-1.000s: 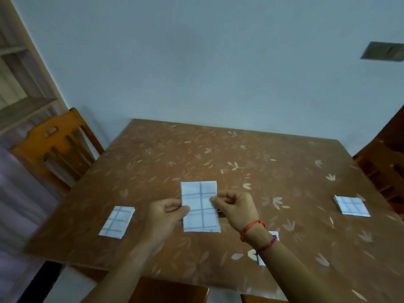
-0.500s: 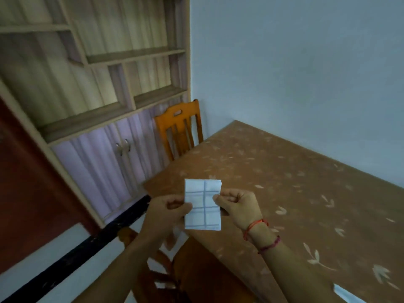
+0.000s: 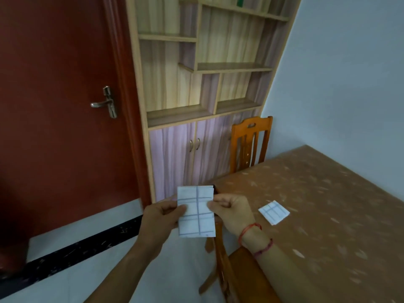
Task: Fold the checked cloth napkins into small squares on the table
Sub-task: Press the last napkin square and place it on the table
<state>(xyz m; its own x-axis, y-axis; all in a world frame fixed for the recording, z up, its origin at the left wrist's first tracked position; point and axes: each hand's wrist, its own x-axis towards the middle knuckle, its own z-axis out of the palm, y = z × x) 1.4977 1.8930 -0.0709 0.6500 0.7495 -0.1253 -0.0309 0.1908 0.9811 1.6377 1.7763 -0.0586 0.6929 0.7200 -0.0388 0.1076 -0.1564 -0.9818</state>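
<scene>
I hold a white napkin with blue checks (image 3: 196, 212), folded into an upright rectangle, in the air off the left side of the table. My left hand (image 3: 160, 219) pinches its left edge and my right hand (image 3: 231, 212) pinches its right edge, thumbs on the front. A second checked napkin (image 3: 273, 212), folded into a small square, lies flat on the brown patterned table (image 3: 328, 204) just right of my right hand.
An orange wooden chair (image 3: 250, 143) stands at the table's far left corner, and another chair (image 3: 220, 265) sits below my right forearm. A shelf cabinet (image 3: 196, 88) and a red door (image 3: 65, 106) fill the wall ahead. The floor is white with a black stripe.
My head has turned left, so the table slid to the right of the view and the door appeared. Both hands kept their pinch on the napkin, now lifted off the table.
</scene>
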